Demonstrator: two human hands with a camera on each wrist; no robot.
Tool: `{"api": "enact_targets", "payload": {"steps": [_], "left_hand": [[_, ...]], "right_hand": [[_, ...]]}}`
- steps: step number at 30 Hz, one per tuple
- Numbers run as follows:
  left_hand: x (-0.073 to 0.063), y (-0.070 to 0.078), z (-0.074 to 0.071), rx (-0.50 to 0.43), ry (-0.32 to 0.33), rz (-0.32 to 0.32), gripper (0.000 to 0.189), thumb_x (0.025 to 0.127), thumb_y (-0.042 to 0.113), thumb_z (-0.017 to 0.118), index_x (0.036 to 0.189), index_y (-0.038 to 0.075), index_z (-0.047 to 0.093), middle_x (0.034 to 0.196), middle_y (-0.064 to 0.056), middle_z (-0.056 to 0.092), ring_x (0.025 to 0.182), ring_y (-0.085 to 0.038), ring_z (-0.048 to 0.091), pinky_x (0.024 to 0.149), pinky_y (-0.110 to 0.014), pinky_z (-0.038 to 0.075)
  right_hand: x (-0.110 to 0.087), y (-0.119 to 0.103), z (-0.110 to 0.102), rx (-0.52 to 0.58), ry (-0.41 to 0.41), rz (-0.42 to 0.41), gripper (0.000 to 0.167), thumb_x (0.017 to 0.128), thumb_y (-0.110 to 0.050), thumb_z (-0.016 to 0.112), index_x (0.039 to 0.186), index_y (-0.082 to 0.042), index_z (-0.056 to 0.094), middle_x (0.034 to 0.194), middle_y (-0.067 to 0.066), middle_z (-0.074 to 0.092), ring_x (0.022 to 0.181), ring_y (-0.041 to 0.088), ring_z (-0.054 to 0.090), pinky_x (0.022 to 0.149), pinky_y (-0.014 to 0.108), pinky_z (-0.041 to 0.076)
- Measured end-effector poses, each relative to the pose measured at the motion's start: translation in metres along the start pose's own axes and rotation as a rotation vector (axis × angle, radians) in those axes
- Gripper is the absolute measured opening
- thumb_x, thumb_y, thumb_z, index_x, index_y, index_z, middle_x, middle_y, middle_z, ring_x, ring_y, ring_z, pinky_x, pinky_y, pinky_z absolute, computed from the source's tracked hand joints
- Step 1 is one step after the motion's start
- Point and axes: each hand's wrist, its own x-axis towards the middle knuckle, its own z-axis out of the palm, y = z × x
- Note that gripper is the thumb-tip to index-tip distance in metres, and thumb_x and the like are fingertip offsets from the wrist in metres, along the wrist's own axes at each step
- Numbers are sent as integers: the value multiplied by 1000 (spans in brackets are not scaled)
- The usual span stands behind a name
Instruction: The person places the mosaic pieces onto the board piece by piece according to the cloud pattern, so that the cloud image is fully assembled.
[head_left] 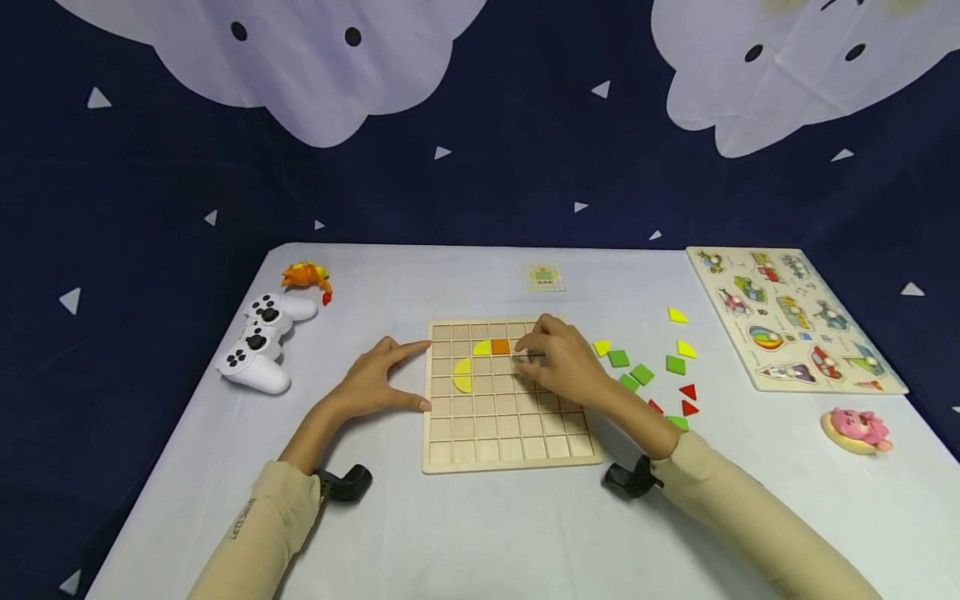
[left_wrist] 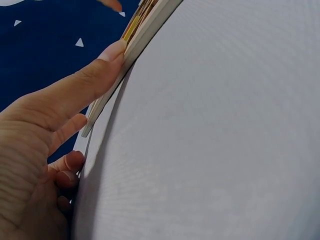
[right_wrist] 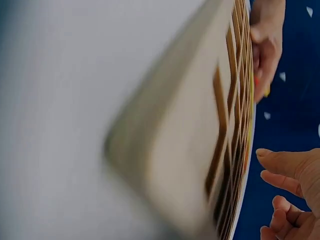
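A wooden grid board [head_left: 483, 427] lies flat on the table. Two yellow quarter pieces side by side form a half disc [head_left: 462, 377] in its cells. Higher up, another yellow quarter piece [head_left: 482, 348] sits beside an orange square tile [head_left: 500, 347]. With thumb and forefinger spread, my left hand [head_left: 367, 382] touches the board's left edge; its thumb [left_wrist: 85, 90] also shows against the edge in the left wrist view. My right hand [head_left: 566, 362] hovers over the board's upper right, fingertips just right of the orange tile. In the right wrist view nothing shows between its thumb [right_wrist: 280, 161] and fingers.
Loose green squares [head_left: 676, 365], yellow quarter pieces [head_left: 686, 350] and red triangles [head_left: 689, 408] lie right of the board. A small pattern card [head_left: 544, 277] is behind it. A picture puzzle board [head_left: 795, 321], pink figure [head_left: 858, 429], white game controller [head_left: 258, 342] and orange toy [head_left: 303, 275] stand further out.
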Motion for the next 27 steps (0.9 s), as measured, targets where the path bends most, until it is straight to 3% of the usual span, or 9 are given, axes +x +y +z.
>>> {"api": "enact_targets", "payload": {"steps": [5, 12, 21, 27], "left_hand": [[0, 0, 0, 0, 1, 5, 94, 65, 45, 91, 147, 24, 50, 95, -5, 42, 83, -19, 40, 73, -33, 32], [0, -1, 0, -4, -3, -1, 95, 65, 46, 91, 147, 25, 49, 95, -5, 42, 83, -19, 39, 74, -34, 32], [-1, -2, 0, -7, -2, -5, 95, 65, 46, 91, 148, 24, 49, 96, -5, 43, 83, -20, 39, 74, -34, 32], [0, -2, 1, -8, -4, -1, 95, 65, 46, 91, 148, 25, 49, 96, -5, 43, 83, -20, 39, 75, -34, 32]], "right_hand": [[-9, 28, -18, -33, -11, 69, 29, 80, -18, 83, 105, -4, 76, 90, 9, 57, 75, 18, 44, 72, 35, 37], [-27, 60, -37, -103, 1, 187, 33, 81, -19, 83, 106, 0, 75, 92, 12, 56, 83, 26, 56, 73, 39, 41], [-41, 75, -48, -135, 15, 266, 37, 81, -21, 82, 108, 3, 73, 94, 16, 57, 81, 27, 55, 70, 40, 43], [-44, 82, -49, -166, 23, 301, 32, 81, -24, 82, 96, 4, 75, 91, 16, 57, 73, 26, 52, 64, 39, 45]]}}
